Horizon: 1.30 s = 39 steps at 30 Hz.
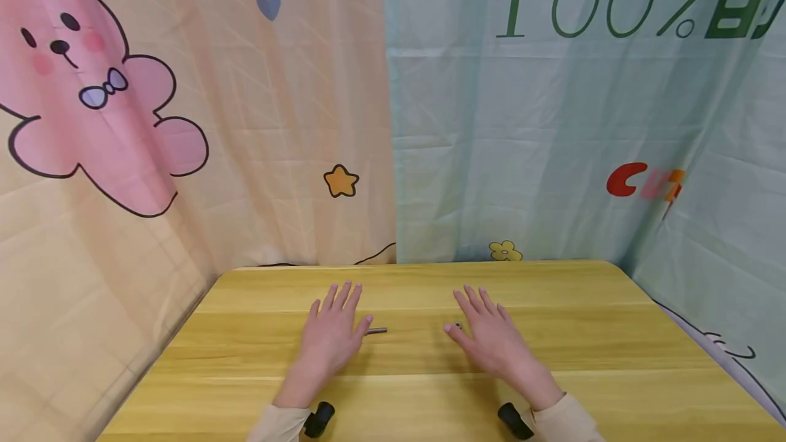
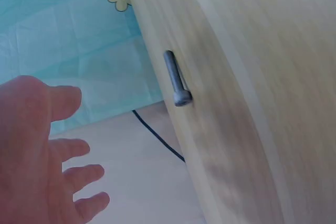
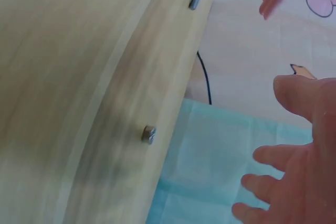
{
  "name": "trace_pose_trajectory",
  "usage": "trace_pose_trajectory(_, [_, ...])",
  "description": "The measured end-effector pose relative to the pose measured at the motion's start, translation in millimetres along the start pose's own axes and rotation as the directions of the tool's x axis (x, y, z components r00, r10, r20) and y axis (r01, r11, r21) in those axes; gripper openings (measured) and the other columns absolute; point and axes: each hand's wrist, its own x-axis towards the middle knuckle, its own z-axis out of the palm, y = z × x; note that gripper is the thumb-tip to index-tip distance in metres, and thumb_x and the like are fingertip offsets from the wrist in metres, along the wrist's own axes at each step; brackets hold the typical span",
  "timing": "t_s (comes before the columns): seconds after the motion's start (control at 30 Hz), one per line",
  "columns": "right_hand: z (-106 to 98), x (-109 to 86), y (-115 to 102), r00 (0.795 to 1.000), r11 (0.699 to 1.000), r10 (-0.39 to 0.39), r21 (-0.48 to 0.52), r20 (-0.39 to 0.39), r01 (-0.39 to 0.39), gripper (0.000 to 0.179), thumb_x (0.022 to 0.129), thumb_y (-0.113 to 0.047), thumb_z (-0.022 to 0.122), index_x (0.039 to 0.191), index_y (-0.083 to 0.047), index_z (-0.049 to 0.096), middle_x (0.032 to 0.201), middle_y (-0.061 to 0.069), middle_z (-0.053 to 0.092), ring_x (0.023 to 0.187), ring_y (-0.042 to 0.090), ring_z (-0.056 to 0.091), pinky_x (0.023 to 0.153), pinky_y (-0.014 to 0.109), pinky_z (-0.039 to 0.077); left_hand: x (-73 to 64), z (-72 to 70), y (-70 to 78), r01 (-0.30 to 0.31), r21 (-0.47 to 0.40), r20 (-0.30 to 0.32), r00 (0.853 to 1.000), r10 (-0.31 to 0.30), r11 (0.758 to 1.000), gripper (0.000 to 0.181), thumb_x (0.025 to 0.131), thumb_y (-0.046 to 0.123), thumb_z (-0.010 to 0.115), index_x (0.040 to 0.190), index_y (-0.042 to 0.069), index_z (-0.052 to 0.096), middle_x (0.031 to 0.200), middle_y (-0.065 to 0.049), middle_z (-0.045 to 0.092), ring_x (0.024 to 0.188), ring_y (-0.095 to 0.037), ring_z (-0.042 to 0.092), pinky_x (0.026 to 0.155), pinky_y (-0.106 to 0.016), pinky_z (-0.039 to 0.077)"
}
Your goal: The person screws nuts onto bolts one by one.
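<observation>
A grey metal bolt with a round head lies on the wooden table; the left wrist view shows the whole bolt. My left hand is held above the tabletop just left of it, fingers stretched forward and nothing held. To the right, a small metal nut sits on the table. In the head view the nut is partly covered by the thumb of my right hand. That hand also hovers with spread, straight fingers and holds nothing.
The light wooden table ends at a back edge against hanging curtains, peach on the left and pale blue on the right. Black wrist devices are strapped at the left wrist and right wrist.
</observation>
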Motion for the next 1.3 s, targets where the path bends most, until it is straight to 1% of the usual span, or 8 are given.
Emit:
trace_pose_trajectory(0.2, [0, 10.6, 17, 0.993, 0.992, -0.094, 0.078, -0.071, 0.099, 0.065, 0.1, -0.04, 0.056, 0.149, -0.001, 0.039, 0.152, 0.023, 0.035, 0.14, 0.042, 0.03, 0.109, 0.063, 0.026, 11.7, 3.2, -13.9, -0.084, -0.025, -0.001, 0.996, 0.084, 0.996, 0.062, 0.099, 0.04, 0.057, 0.15, 0.009, 0.04, 0.153, -0.013, 0.039, 0.141, -0.036, 0.031, 0.109, -0.059, 0.029])
trace_pose_trajectory(0.3, [1, 16.7, 26, 0.992, 0.979, -0.117, 0.16, -0.056, 0.124, 0.061, 0.099, -0.034, 0.06, 0.147, -0.002, 0.041, 0.15, 0.021, 0.04, 0.138, 0.04, 0.035, 0.109, 0.058, 0.03, 19.1, 4.2, -19.3, -0.128, -0.091, 0.01, 0.992, 0.129, 0.988, 0.061, 0.098, 0.036, 0.061, 0.149, 0.008, 0.042, 0.152, -0.012, 0.041, 0.14, -0.035, 0.034, 0.109, -0.057, 0.031])
trace_pose_trajectory(0.4, [4, 23.1, 35, 0.991, 0.963, -0.131, 0.231, -0.032, 0.135, 0.058, 0.098, -0.033, 0.063, 0.145, -0.004, 0.045, 0.147, 0.016, 0.045, 0.136, 0.037, 0.039, 0.108, 0.055, 0.034, 26.2, 6.3, -23.6, -0.159, -0.207, 0.026, 0.985, 0.168, 0.965, 0.061, 0.095, 0.03, 0.066, 0.147, 0.008, 0.044, 0.149, -0.012, 0.044, 0.137, -0.033, 0.039, 0.109, -0.054, 0.034])
trace_pose_trajectory(0.6, [13, 34.3, 49, 0.988, 0.917, -0.154, 0.375, 0.009, 0.139, 0.046, 0.096, -0.024, 0.066, 0.137, -0.006, 0.054, 0.137, 0.011, 0.055, 0.123, 0.035, 0.052, 0.101, 0.054, 0.042, 36.3, 16.5, -31.6, -0.119, -0.424, 0.114, 0.977, 0.183, 0.898, 0.059, 0.092, 0.02, 0.071, 0.145, 0.008, 0.047, 0.145, -0.011, 0.049, 0.134, -0.033, 0.043, 0.109, -0.05, 0.035])
trace_pose_trajectory(0.8, [19, 40.7, 59, 0.981, 0.854, -0.173, 0.509, 0.085, 0.107, 0.038, 0.096, -0.01, 0.064, 0.13, 0.005, 0.056, 0.13, 0.023, 0.057, 0.116, 0.039, 0.057, 0.095, 0.049, 0.049, 40.6, 27.3, -37.7, -0.102, -0.539, 0.159, 0.962, 0.22, 0.836, 0.049, 0.088, 0.01, 0.074, 0.132, 0.001, 0.057, 0.13, -0.016, 0.059, 0.119, -0.036, 0.055, 0.099, -0.053, 0.044])
trace_pose_trajectory(0.87, [21, 42.7, 62, 0.98, 0.85, -0.175, 0.518, 0.099, 0.099, 0.037, 0.095, -0.008, 0.065, 0.128, 0.006, 0.057, 0.126, 0.024, 0.058, 0.112, 0.039, 0.059, 0.092, 0.047, 0.05, 42.3, 30.3, -38.8, -0.103, -0.555, 0.173, 0.956, 0.236, 0.825, 0.045, 0.086, 0.008, 0.076, 0.127, 0.0, 0.06, 0.124, -0.016, 0.062, 0.113, -0.035, 0.057, 0.095, -0.052, 0.047])
trace_pose_trajectory(1.1, [25, 49.7, 69, 0.975, 0.871, -0.167, 0.486, 0.145, 0.077, 0.03, 0.092, -0.006, 0.067, 0.12, 0.005, 0.063, 0.116, 0.017, 0.065, 0.103, 0.029, 0.063, 0.089, 0.044, 0.052, 47.1, 38.9, -41.2, -0.062, -0.56, 0.216, 0.952, 0.218, 0.826, 0.029, 0.081, 0.007, 0.08, 0.108, 0.005, 0.07, 0.1, -0.005, 0.065, 0.092, -0.024, 0.058, 0.082, -0.041, 0.049])
trace_pose_trajectory(1.3, [30, 55.2, 75, 0.967, 0.867, -0.197, 0.488, 0.162, 0.095, 0.028, 0.091, -0.006, 0.069, 0.116, 0.005, 0.065, 0.108, 0.013, 0.067, 0.093, 0.022, 0.062, 0.081, 0.03, 0.051, 49.2, 45.7, -44.3, -0.054, -0.583, 0.212, 0.953, 0.217, 0.811, 0.021, 0.08, 0.005, 0.081, 0.099, 0.006, 0.072, 0.088, -0.003, 0.063, 0.08, -0.017, 0.055, 0.07, -0.03, 0.048])
